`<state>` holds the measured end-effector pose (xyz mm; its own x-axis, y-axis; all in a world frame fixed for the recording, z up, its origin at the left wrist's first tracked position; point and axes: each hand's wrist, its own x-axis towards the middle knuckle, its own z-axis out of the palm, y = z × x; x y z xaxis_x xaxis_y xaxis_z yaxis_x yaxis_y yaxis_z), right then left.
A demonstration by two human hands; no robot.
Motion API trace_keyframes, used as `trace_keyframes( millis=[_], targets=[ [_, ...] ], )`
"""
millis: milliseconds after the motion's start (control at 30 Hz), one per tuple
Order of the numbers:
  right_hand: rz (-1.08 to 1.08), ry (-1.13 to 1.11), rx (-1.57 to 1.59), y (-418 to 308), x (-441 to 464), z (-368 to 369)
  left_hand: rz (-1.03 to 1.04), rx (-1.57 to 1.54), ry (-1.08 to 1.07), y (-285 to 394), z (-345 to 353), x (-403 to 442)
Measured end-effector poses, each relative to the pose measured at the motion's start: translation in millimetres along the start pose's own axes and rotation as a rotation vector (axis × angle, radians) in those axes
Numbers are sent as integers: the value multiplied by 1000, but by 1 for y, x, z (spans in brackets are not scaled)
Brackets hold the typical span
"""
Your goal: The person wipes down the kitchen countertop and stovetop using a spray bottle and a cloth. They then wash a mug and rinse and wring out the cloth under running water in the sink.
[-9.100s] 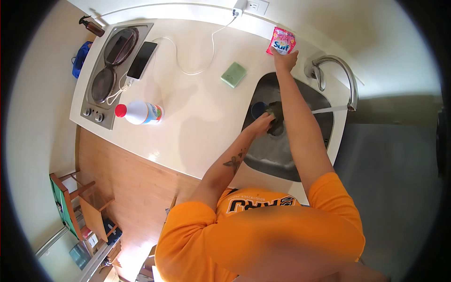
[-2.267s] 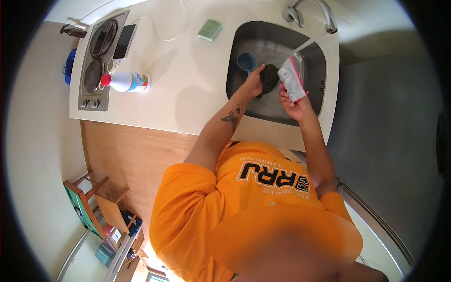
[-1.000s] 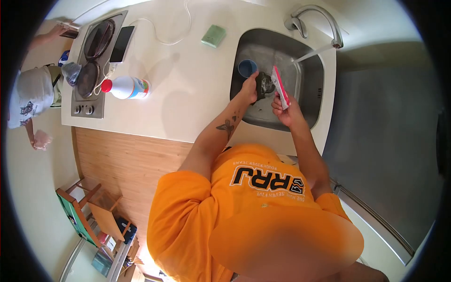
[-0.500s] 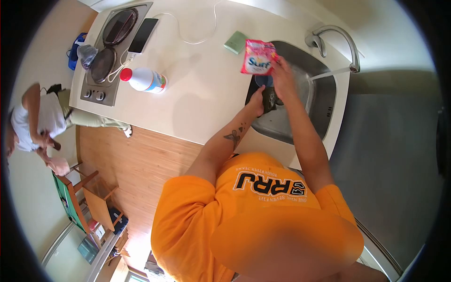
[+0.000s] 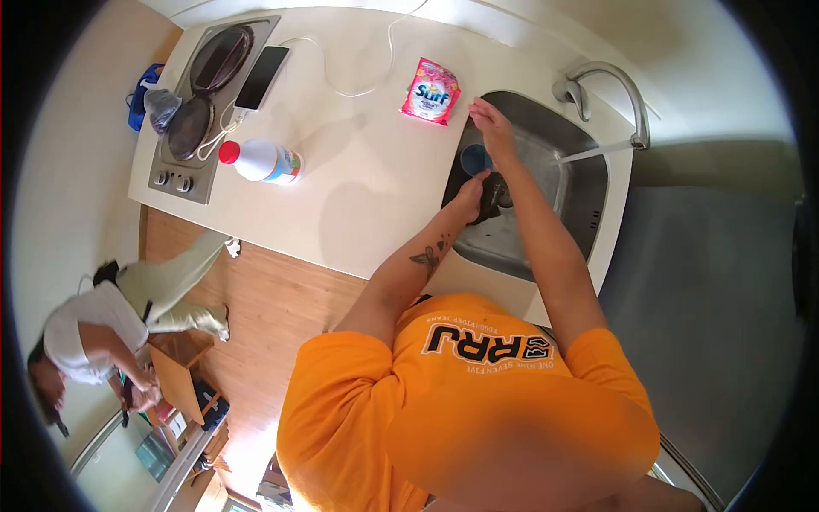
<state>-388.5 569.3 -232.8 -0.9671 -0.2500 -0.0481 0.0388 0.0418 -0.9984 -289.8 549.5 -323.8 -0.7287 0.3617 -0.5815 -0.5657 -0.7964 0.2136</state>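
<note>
My left hand (image 5: 468, 198) is low in the sink (image 5: 539, 266), its fingers closed at the rim of a small blue cup (image 5: 474, 160). A dark wet cloth (image 5: 492, 203) lies on the basin floor beside that hand. Over the sink's left rim, my right hand (image 5: 493, 128) is empty, with its fingers stretched out. Just left of those fingertips, a pink Surf detergent packet (image 5: 431, 92) rests on the counter. It covers most of a green block.
Water runs from the faucet (image 5: 638, 102) into the sink. A white bottle with a red cap (image 5: 260, 161), a phone (image 5: 262, 78) on a cable and a two-plate stove (image 5: 189, 126) occupy the counter's left side. Another person (image 5: 94, 333) bends over a wooden chair (image 5: 181, 384).
My right hand has set the Surf packet down on the counter left of the sink and let go. The other person has moved toward the chair and bent over.
</note>
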Motion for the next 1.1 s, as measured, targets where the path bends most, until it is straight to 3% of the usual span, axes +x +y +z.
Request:
trace_keyframes(
  millis=[133,200,267,333,433,533,667,700,733,800,833,867,933,967,1000,1067,1100],
  targets=[
    [85,-98,-23,-13,-24,-69,5,144,90,6,21,5],
    [166,-220,-232,-16,-41,-103,-27,112,10,11,32,5],
    [98,-174,-220,-17,-62,-118,23,177,-33,22,51,-1],
    [25,-130,-206,-16,-77,-131,-78,226,-69,35,67,-4],
    [198,-142,-120,3,-86,-160,-31,341,-248,50,99,-15],
    [352,-107,-373,19,-84,-186,20,252,-268,52,113,-5],
    [155,111,290,2,-80,-179,146,162,-138,27,105,42],
    [91,179,523,-1,-79,-168,229,275,32,10,110,46],
    [94,179,530,3,-73,-157,311,385,208,-5,114,50],
    [100,540,-25,23,-58,-138,348,352,170,-37,113,75],
    [30,694,-77,-16,-60,-136,382,314,127,-48,109,81],
    [38,690,-70,-10,-59,-142,382,317,138,-50,114,75],
    [171,864,-209,0,-46,-164,388,983,417,-44,143,59],
    [87,810,-103,0,-50,-155,527,873,296,-51,111,100],
    [88,811,-102,4,-50,-152,526,874,297,-41,125,88],
    [124,694,-172,15,-58,-145,369,781,272,-21,145,65],
    [176,845,-303,22,-56,-147,314,868,283,-20,139,77]
  ],
)
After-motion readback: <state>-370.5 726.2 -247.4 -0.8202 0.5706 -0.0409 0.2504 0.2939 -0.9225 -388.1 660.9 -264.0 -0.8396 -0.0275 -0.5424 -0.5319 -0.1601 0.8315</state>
